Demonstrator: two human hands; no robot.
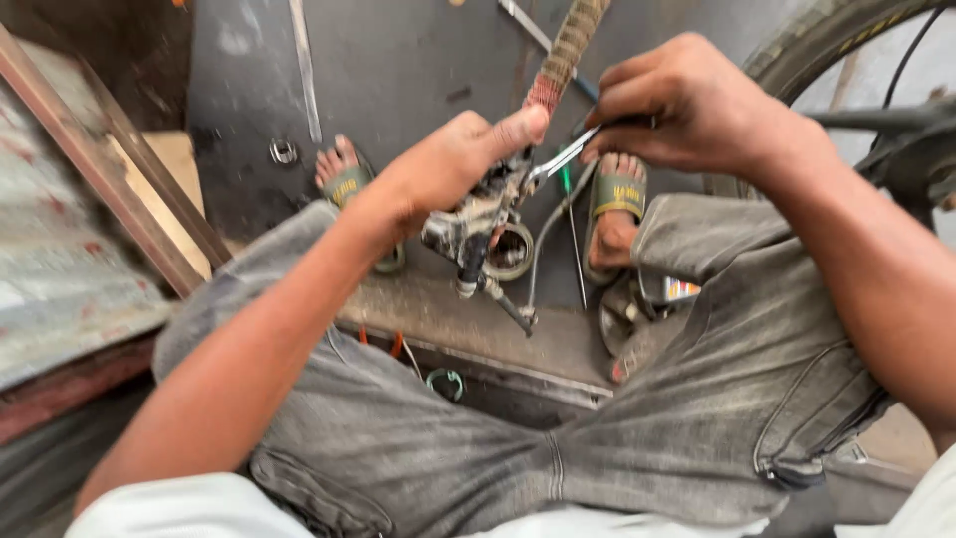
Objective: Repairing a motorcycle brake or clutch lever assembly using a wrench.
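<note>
The left hand (pixel 453 164) covers the upper part of the grimy metal part (pixel 476 234), whose details blur. The tyre (pixel 812 40) at upper right is cut by the frame edge.

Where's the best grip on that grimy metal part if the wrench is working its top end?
Probably the blocky middle body of the metal part, from the left, as the left hand does. The wrench in the right hand enters from the right, and thin fittings stick out below.
</note>
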